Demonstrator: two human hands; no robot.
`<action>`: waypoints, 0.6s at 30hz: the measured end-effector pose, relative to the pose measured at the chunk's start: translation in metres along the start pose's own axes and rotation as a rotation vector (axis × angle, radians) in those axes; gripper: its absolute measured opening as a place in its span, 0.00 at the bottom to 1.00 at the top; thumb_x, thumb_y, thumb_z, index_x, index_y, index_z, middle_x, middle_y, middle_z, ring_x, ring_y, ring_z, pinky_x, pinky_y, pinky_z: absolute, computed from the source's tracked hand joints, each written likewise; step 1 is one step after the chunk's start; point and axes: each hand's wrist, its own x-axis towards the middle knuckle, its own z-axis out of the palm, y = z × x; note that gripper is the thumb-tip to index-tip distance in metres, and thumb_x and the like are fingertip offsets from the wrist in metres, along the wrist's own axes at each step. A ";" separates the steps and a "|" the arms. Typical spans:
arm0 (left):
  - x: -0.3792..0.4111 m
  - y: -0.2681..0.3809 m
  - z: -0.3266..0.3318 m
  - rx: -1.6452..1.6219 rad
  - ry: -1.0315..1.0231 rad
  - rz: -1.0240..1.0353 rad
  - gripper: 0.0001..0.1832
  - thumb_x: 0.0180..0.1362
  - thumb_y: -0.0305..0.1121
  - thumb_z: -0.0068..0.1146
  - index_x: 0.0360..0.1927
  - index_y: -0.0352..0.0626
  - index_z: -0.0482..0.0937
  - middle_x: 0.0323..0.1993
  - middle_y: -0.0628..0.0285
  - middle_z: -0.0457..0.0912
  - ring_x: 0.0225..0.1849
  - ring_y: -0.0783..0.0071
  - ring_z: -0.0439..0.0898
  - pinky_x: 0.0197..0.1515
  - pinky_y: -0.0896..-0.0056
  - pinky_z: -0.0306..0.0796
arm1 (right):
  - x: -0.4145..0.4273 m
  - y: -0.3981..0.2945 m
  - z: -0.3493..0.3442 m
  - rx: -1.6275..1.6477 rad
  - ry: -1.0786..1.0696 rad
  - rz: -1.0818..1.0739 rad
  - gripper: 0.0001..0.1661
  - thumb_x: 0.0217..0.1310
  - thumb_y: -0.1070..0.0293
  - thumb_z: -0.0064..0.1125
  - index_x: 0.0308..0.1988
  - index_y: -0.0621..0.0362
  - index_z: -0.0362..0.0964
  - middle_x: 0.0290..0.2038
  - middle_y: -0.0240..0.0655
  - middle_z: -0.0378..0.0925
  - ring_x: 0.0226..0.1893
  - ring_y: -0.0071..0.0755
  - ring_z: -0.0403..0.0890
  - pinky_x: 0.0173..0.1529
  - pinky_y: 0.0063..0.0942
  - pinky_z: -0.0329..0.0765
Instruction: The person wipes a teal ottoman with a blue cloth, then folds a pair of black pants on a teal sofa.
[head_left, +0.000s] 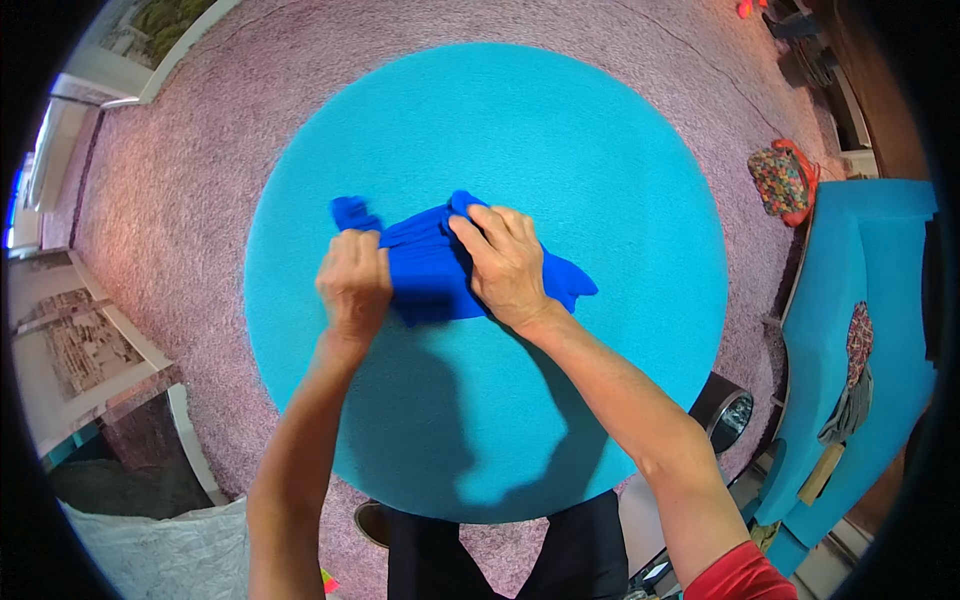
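Note:
A bright blue cloth (427, 274), bunched and creased, lies across the middle of a round turquoise table (495, 112). My left hand (354, 281) is closed over the cloth's left part, and a blurred tuft sticks out beyond the knuckles. On the right part, my right hand (504, 259) pinches a raised fold between thumb and fingers. A pointed corner of the cloth reaches out to the right of that hand. What kind of garment or cloth it is cannot be told. Both palms are hidden from view.
Pink-grey carpet (187, 187) surrounds the table. A turquoise sofa (892, 277) stands at the right with folded cloths (851, 397) on it. Close to the table's right edge is a dark cylindrical bin (720, 412). A colourful patterned bag (780, 180) lies on the floor behind.

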 end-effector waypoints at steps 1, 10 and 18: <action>-0.006 -0.015 -0.007 0.040 -0.001 -0.048 0.05 0.57 0.28 0.56 0.36 0.41 0.77 0.32 0.55 0.76 0.36 0.54 0.77 0.38 0.55 0.71 | 0.009 -0.002 0.009 0.011 0.006 -0.014 0.21 0.48 0.77 0.57 0.46 0.57 0.75 0.44 0.40 0.74 0.46 0.43 0.75 0.46 0.38 0.71; 0.017 0.031 -0.002 -0.044 0.059 -0.031 0.15 0.54 0.31 0.55 0.45 0.40 0.80 0.39 0.54 0.80 0.40 0.57 0.77 0.42 0.58 0.69 | 0.026 0.017 0.006 -0.031 -0.154 -0.001 0.27 0.47 0.80 0.60 0.49 0.48 0.75 0.39 0.40 0.73 0.37 0.45 0.76 0.34 0.38 0.77; 0.059 0.131 0.067 -0.086 -0.020 0.191 0.18 0.52 0.29 0.59 0.49 0.41 0.80 0.38 0.58 0.76 0.39 0.60 0.75 0.39 0.61 0.65 | 0.014 0.117 -0.075 -0.264 -0.226 -0.011 0.10 0.56 0.71 0.55 0.40 0.50 0.71 0.33 0.38 0.69 0.33 0.41 0.77 0.29 0.36 0.77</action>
